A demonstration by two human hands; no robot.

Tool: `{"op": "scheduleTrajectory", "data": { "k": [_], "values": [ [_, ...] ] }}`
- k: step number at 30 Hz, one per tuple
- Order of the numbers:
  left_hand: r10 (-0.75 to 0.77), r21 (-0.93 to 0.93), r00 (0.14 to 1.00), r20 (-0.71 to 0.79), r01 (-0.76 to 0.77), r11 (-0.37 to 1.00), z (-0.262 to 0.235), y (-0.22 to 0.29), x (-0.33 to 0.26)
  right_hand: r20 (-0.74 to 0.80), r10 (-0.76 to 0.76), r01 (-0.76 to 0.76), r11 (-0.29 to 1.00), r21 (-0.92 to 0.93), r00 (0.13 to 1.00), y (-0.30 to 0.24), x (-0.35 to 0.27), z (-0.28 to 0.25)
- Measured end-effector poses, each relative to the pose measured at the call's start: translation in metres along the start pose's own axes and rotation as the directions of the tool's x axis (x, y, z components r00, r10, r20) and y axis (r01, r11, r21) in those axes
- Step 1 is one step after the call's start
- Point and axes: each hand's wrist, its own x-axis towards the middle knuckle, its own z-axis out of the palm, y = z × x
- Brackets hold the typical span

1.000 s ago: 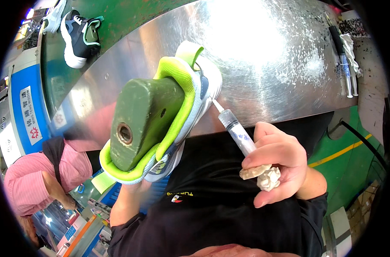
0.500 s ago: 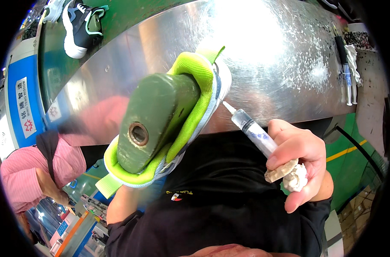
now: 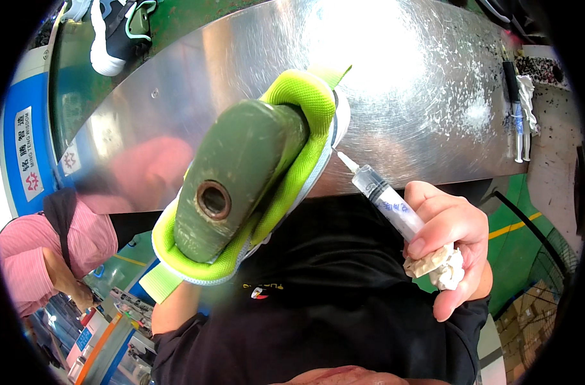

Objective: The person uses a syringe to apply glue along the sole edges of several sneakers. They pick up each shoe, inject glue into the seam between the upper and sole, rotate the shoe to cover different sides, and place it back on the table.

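A sneaker (image 3: 305, 160) with a lime-green lining and pale blue sides is held up in front of me, over the metal table's near edge. Its opening is filled by a dark green shoe last (image 3: 241, 167) with a round metal-rimmed hole. My left forearm (image 3: 175, 309) runs up behind the sneaker; the shoe hides that hand, which bears it up. In my right hand (image 3: 456, 224) is a clear syringe (image 3: 387, 204) with a white tip and thin needle, pointed at the shoe's right side; whether it touches, I cannot tell. Crumpled off-white tissue (image 3: 445, 269) is pinched there too.
The shiny metal table (image 3: 241, 64) has white specks at its right. There lie a second syringe (image 3: 518, 122) and white tissue (image 3: 530, 106). Another last-filled shoe (image 3: 116, 42) sits on the green surface at top left. A person in pink (image 3: 55, 250) stands at left.
The sneaker has shifted slightly up and to the right in the picture. The syringe in my right hand has moved slightly right with it, its needle still by the shoe's side.
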Motion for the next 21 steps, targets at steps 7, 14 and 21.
{"op": "scheduleTrajectory", "data": {
  "k": [7, 14, 21],
  "values": [
    [-0.027, 0.028, 0.999, 0.021, 0.027, 0.999, 0.006, -0.004, -0.007, 0.017, 0.008, -0.007, 0.997, -0.072, 1.000, -0.002, 0.002, 0.004],
    [-0.139, 0.103, 0.988, 0.073, 0.132, 0.986, 0.031, -0.011, -0.030, 0.022, -0.042, 0.045, 0.976, -0.215, 0.999, 0.002, -0.001, 0.013],
    [-0.270, -0.067, 0.956, 0.115, 0.278, 0.958, 0.063, -0.014, -0.022, 0.028, -0.049, 0.054, 0.981, -0.186, 0.998, 0.003, 0.005, 0.024]
  ]
}}
